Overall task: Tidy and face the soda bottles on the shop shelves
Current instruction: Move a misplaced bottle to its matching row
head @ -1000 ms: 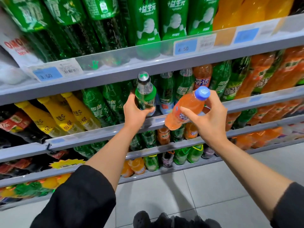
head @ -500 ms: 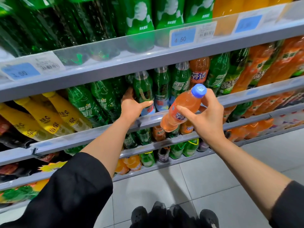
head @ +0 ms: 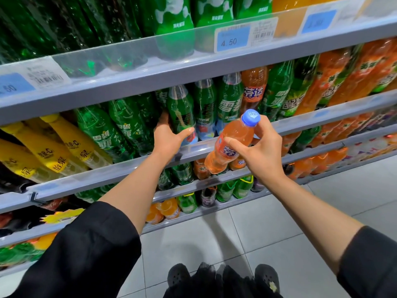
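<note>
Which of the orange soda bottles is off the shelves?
The orange bottle with the blue cap, gripped tilted in the right hand in front of the shelf edge. The other orange bottles stand in the shelf rows.

A green soda bottle (head: 181, 112) stands upright on the shelf (head: 120, 168); an orange, blue-capped bottle (head: 232, 143) tilts before it.

A shop aisle with grey shelves and a tiled floor.
The floor (head: 268, 229) has big pale grey tiles with thin dark lines between them. Long grey metal shelves (head: 150, 76) run across in rows, one above the other. Each has a clear plastic strip along its front edge. Blue and white price tags (head: 233, 38) sit on the strips; one reads 4.50. The light is bright and even.
</note>
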The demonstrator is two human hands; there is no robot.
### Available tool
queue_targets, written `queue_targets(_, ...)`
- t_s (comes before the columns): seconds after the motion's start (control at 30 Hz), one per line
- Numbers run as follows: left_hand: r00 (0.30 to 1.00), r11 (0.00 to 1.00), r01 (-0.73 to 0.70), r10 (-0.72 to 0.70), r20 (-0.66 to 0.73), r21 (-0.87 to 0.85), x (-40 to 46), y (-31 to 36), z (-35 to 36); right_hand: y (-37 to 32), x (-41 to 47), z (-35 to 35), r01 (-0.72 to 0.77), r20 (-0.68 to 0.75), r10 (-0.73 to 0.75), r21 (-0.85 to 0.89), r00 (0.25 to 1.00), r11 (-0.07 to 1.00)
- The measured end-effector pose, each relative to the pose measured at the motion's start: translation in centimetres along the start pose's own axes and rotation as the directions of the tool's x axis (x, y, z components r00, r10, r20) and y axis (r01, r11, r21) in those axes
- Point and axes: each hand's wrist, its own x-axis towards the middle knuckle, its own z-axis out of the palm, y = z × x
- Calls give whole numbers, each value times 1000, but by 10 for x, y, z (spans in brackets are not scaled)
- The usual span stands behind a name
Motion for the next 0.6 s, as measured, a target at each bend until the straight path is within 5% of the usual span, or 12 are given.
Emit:
queue_targets(0.2, 987, 997, 20, -8, -162, 73, -25, 4, 13, 4, 2, -5, -53, 41, 51, 26, 998, 998)
queue_targets(0.33, 892, 955, -297, 277, -357, -2, -64, 10, 25, 9, 5, -9, -85, 90, 82, 31, 993, 996)
queue_targets(0.4, 914, 923, -378, 362, -182, -65, -86, 13, 37, 10, 7, -11, -109, 113, 105, 33, 988, 993)
queue_targets(0.5, 944, 938, -244, 287, 161, -246, -110, 21, 50, 10, 8, -13, -132, 160, 122, 53, 979, 990)
queue_targets(0.6, 939, 956, -196, 247, 241, -217, -112, 16, 54, 9, 8, -13, -128, 216, 113, 55, 970, 990)
